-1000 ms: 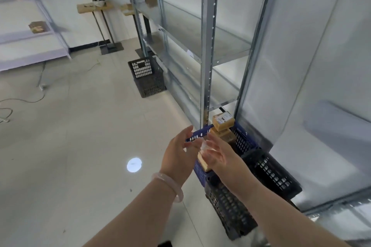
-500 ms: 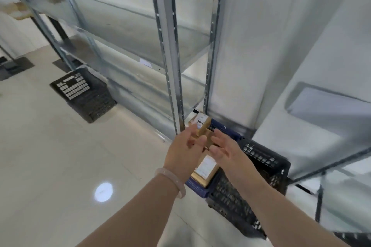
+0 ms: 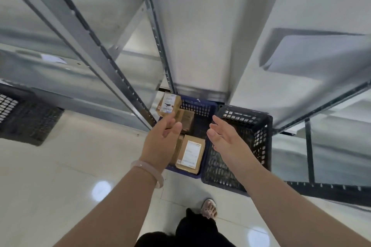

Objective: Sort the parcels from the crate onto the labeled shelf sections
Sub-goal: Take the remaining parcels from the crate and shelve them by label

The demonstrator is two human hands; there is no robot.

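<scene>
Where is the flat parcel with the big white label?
In the head view, the flat parcel lies at the near end of the blue crate, below and between the left hand and right hand, with the black crate on its right.

Pale glossy tile floor [image 3: 50, 176] fills the lower left, with two round bright reflections on it: one lower centre-left [image 3: 101, 190], one at bottom right [image 3: 259, 237]. Grey metal shelving [image 3: 96, 46] runs from the upper left toward centre, uprights perforated, all motion-blurred. Small white label [image 3: 53, 59] on a shelf edge at left, unreadable. Plain whitish wall [image 3: 200, 26] upper centre. Dark-framed rack [image 3: 309, 146] at right edge. Black perforated crate [image 3: 26, 118] on the floor, far left.
</scene>
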